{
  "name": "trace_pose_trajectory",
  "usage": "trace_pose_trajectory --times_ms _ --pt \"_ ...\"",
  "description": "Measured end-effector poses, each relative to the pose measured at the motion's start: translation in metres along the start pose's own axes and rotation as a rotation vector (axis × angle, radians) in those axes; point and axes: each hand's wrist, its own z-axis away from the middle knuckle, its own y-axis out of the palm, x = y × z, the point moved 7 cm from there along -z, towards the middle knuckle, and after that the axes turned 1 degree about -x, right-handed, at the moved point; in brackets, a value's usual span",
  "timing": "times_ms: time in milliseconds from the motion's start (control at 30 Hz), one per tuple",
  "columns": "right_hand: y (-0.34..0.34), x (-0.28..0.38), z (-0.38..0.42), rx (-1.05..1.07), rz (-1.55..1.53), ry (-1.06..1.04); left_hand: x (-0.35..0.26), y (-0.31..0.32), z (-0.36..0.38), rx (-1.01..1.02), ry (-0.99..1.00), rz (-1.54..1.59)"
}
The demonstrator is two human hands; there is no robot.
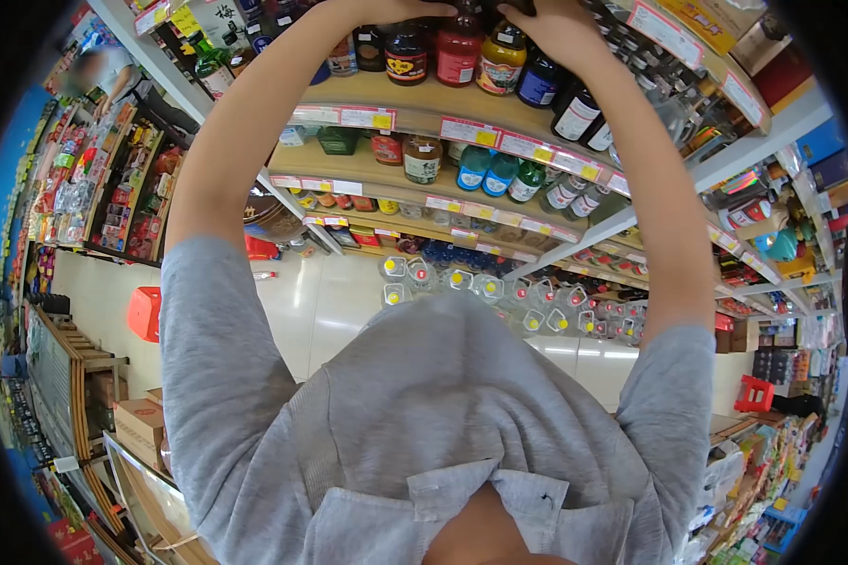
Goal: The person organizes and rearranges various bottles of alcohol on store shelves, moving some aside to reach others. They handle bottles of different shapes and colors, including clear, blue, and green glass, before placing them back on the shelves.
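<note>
Both my arms reach up to the upper shelf. My left hand (407, 10) is at the top edge of the view, with one digit stretched toward the neck of a red bottle (457, 52); its other fingers are cut off. My right hand (554, 26) is above a bottle with a yellow, fruit-patterned label (501, 64) and a dark blue-labelled bottle (539, 77). A digit of it curves beside something dark at the frame's edge, too cropped to name. Left of the red bottle stands a dark bottle with a red and yellow label (406, 56).
Lower shelves hold blue bottles (487, 172) and a pale-labelled jar (422, 160). Large clear jugs (471, 282) with yellow and red caps stand on the floor. A red stool (144, 314) is at left, another red stool (753, 394) at right. A person (113, 75) is at upper left.
</note>
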Motion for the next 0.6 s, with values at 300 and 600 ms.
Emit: trace_pose_trajectory --times_ms 300,600 --pt "0.042 0.048 0.123 -0.564 -0.527 -0.247 0.036 -0.01 0.02 0.158 -0.001 -0.052" --pt "0.132 0.005 0.137 -0.478 -0.766 0.265 0.012 -0.02 0.023 0.26 -0.161 -0.134"
